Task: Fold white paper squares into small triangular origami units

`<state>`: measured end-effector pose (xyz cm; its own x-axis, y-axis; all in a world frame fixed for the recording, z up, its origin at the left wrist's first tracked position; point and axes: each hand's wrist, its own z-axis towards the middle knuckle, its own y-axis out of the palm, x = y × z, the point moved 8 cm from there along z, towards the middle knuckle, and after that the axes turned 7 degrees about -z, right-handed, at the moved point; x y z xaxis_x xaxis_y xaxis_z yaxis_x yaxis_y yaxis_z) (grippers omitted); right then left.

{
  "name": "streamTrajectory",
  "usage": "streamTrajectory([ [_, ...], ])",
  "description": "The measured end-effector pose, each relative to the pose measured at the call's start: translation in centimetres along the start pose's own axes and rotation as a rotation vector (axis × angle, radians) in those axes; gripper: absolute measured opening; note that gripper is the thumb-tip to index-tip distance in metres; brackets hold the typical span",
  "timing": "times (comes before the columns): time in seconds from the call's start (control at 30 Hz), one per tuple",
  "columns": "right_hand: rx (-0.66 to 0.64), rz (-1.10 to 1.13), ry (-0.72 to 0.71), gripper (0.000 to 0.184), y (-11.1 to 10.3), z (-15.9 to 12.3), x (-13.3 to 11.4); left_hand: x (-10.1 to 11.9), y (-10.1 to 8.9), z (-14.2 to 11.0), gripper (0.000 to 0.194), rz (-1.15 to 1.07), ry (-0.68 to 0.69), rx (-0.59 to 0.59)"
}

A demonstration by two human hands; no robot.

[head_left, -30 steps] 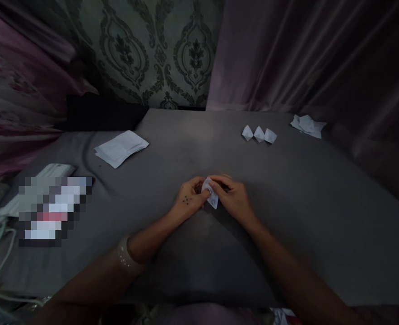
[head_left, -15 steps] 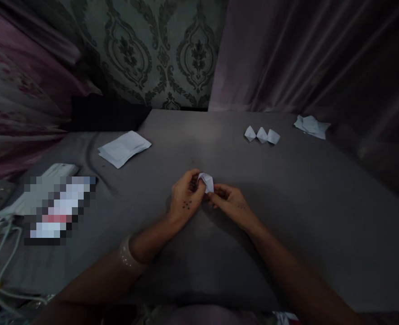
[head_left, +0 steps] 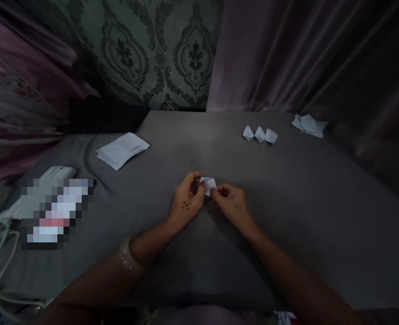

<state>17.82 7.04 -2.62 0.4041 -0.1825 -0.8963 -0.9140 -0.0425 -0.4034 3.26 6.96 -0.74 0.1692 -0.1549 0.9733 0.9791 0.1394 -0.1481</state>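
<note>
Between my hands is a small piece of folded white paper [head_left: 209, 182], its top edge angled and a crease showing across it. My left hand [head_left: 188, 197] pinches its left side, the thumb pressed against the front of the fold. On the right side, my right hand [head_left: 232, 201] grips the paper's edge between thumb and fingers. Some fingertips of both hands are hidden behind the paper. Farther back to the right stand three small folded paper shapes [head_left: 260, 134] in a row, touching or nearly so.
A stack of white paper sheets [head_left: 123, 150] lies at the back left, and crumpled paper pieces [head_left: 309, 125] at the far right. Near the left edge are a blurred phone-like device [head_left: 59, 212], a white box-shaped item [head_left: 62, 173] and white cables [head_left: 8, 257]. Dark cloth [head_left: 104, 115] lies behind.
My right hand has closed in on the paper and now holds its right edge. The paper has turned slightly and opened wider. The whole view has shifted a little.
</note>
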Motion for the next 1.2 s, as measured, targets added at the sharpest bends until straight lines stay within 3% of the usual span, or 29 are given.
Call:
streamTrajectory([
  [0.2,-0.171,0.074,0.172,0.014,1.5,-0.5,0.3,-1.4,0.4,0.2,0.018,-0.214,-0.138,0.025],
  [0.4,-0.109,-0.015,0.076,0.019,1.4,-0.5,0.1,-2.3,0.9,0.0,0.021,-0.208,-0.215,-0.006],
  [0.53,-0.083,-0.164,0.0,0.022,1.2,-0.4,-0.1,-2.4,0.8,0.0,0.024,-0.144,-0.169,-0.031],
  [0.73,0.085,-0.327,-0.21,0.025,-0.3,-0.2,-1.6,-1.4,0.8,-0.3,0.024,0.109,-0.064,-0.087],
  [1.2,0.067,-0.427,-0.191,0.028,-0.4,-0.4,-1.7,-0.2,1.0,-0.8,0.025,0.299,0.015,-0.161],
])
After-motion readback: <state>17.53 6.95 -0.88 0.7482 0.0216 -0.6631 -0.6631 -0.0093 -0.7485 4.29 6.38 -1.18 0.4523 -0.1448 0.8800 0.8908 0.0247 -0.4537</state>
